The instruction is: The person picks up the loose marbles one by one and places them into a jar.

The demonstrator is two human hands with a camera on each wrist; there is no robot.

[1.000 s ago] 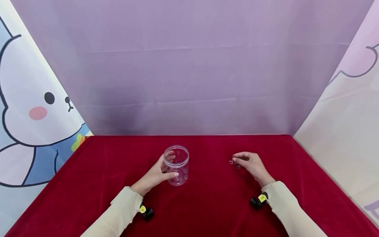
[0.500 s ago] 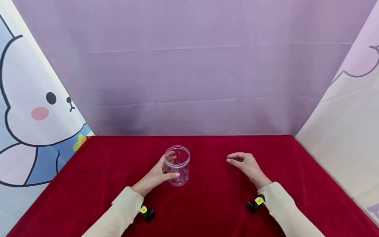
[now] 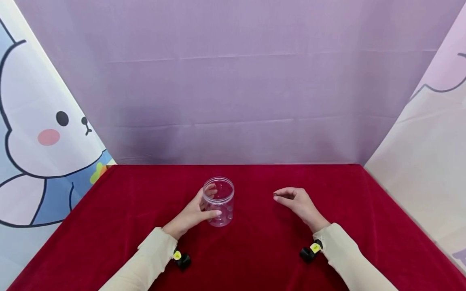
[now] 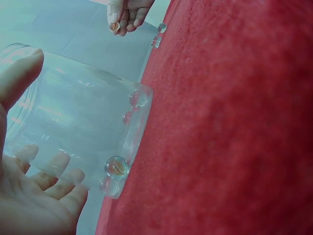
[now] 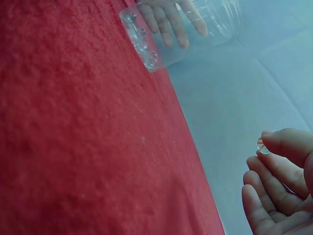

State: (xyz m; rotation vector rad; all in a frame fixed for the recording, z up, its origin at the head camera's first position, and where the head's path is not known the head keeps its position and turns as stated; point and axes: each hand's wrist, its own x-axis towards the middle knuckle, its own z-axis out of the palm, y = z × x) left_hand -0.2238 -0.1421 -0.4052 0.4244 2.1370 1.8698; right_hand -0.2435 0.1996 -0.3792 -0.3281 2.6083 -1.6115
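My left hand (image 3: pixel 191 216) holds a clear plastic jar (image 3: pixel 226 208) by its side, thumb at the front and fingers round the back. It is upright and lidless, with its base right at the red cloth. Several glass marbles (image 4: pixel 117 168) lie in the bottom of it; one shows an orange swirl. To the right of the jar and apart from it, my right hand (image 3: pixel 300 203) pinches a clear marble (image 5: pixel 263 146) with orange inside between thumb and index finger, above the cloth. The other right fingers are loosely bent.
Loose marbles (image 4: pixel 155 41) lie on the red cloth (image 3: pixel 255 250) near my right hand; the hand hides them in the head view. A purple curtain (image 3: pixel 236 101) closes off the back, and printed panels (image 3: pixel 36 89) stand at both sides.
My right hand has moved left, away from the loose marbles and toward the jar, carrying the pinched marble. My left hand and the jar have stayed in place.
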